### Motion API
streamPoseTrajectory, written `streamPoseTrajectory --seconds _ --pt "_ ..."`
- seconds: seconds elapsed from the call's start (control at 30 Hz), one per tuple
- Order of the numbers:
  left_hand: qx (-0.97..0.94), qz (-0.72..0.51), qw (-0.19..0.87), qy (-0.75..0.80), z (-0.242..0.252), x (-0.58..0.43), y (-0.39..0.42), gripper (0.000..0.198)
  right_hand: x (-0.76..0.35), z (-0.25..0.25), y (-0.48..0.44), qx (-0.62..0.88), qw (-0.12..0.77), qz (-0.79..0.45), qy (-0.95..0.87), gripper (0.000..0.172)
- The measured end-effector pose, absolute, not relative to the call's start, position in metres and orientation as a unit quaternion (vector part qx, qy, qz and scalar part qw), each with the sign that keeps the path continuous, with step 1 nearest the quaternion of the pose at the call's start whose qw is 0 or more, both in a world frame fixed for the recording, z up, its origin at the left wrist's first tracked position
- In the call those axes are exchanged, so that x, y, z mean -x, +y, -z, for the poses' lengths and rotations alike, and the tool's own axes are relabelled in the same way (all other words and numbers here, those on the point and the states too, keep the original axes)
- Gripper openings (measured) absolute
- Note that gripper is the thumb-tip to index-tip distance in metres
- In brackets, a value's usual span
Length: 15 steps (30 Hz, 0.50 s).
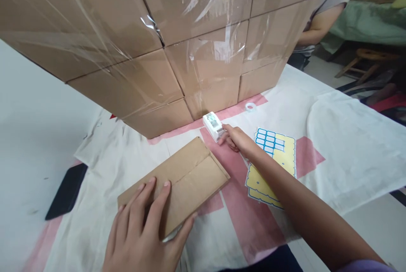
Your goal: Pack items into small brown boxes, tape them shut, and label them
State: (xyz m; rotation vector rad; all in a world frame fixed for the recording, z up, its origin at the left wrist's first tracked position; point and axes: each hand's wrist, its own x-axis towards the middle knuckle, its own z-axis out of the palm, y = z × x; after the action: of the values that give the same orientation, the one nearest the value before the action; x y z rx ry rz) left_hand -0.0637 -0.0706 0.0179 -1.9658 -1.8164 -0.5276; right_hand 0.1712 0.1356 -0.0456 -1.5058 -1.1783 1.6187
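My left hand (147, 225) holds a flat brown cardboard box (187, 179), with its fingers spread across the top and its thumb along the near edge. A little of something whitish shows under that edge. Farther off, my right hand (234, 138) has its fingers curled at the near end of a small white tape dispenser (213, 125). Index finger and thumb meet at that end; whether a strip of tape lies between them is too small to tell. Beneath my right forearm lie yellow sticker sheets (269, 166) with blue-edged labels, partly covered by the arm.
Behind the dispenser rises a stack of cardboard cartons (209, 60) wrapped in clear film. A white tape roll (250, 107) lies by its base. A black phone-like slab (66, 191) is at left on the pink-and-white cloth (250, 217). Another person's arm (326, 20) shows at upper right, near a wooden stool (364, 58).
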Motion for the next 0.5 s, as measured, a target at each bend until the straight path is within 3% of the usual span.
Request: streamPoseTrajectory --seconds 0.2,0.5 --pt "0.707 0.197 0.209 -0.646 -0.0192 0.0632 -0.0702 0.072 -0.1705 0.0527 0.1351 0.572 0.319 -0.598 -0.462 0.048" --pt "0.702 0.205 0.207 -0.65 -0.0196 0.0633 -0.0714 0.071 -0.172 0.0498 0.1367 0.555 0.32 -0.621 -0.451 0.056"
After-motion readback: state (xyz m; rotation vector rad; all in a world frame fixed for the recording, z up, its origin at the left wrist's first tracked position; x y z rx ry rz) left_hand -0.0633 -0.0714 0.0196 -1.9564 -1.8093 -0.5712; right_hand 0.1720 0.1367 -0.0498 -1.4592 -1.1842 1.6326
